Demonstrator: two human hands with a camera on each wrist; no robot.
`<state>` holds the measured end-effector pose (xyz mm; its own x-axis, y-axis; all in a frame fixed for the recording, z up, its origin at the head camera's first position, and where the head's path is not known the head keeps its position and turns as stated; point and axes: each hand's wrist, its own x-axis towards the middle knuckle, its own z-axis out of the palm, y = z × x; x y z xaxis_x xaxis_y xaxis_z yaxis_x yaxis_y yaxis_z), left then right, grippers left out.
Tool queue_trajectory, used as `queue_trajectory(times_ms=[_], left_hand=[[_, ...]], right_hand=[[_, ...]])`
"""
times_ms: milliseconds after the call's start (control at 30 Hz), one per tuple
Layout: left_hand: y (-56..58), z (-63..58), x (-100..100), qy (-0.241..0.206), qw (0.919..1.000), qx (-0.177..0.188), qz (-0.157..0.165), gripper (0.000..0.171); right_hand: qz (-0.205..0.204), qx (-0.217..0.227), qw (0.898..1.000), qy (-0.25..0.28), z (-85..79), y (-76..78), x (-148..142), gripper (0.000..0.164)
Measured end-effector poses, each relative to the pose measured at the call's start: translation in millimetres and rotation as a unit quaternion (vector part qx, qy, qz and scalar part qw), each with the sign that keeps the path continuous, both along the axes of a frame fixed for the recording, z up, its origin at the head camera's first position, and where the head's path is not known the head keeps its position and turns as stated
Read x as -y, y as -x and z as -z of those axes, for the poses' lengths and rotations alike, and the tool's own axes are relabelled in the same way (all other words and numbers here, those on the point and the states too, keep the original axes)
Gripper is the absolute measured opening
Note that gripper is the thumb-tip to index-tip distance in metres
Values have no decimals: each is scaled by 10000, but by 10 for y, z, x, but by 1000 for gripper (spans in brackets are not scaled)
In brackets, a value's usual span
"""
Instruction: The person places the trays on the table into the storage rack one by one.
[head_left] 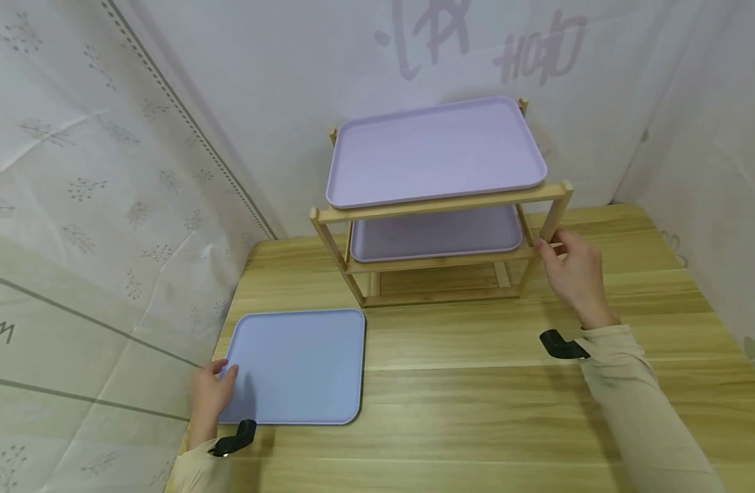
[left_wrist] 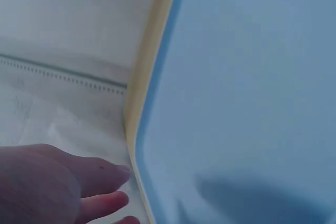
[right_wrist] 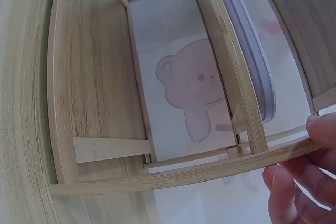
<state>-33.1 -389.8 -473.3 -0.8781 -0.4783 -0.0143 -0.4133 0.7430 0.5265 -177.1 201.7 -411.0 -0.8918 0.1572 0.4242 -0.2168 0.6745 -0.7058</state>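
Note:
A light wooden shelf rack stands towards the back of the table. My right hand pinches its front right post between thumb and fingers, below the top rail. On the top level lies a lilac tray, slightly tilted in the head view; a second lilac tray sits on the middle level. To the left, a blue tray lies flat on the table. My left hand is at its left edge, with loosely extended fingers beside the rim.
The rack's bottom level shows bare slats near the tabletop. White patterned curtains hang along the left, back and right sides, close against the table. Each wrist carries a black strap mount.

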Motion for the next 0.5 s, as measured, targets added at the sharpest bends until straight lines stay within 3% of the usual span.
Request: queue_trajectory(times_ms=[133, 333, 500], left_hand=[[-101, 36, 91, -14, 9995, 311, 37, 41], [-166, 103, 146, -58, 9983, 573, 95, 40], [-194, 136, 153, 47, 9986, 511, -96, 35]], right_hand=[[34, -33, 10000, -5, 3, 5, -10, 23], [36, -35, 10000, 11, 10, 9, -9, 23], [19, -67, 10000, 22, 14, 11, -2, 23]])
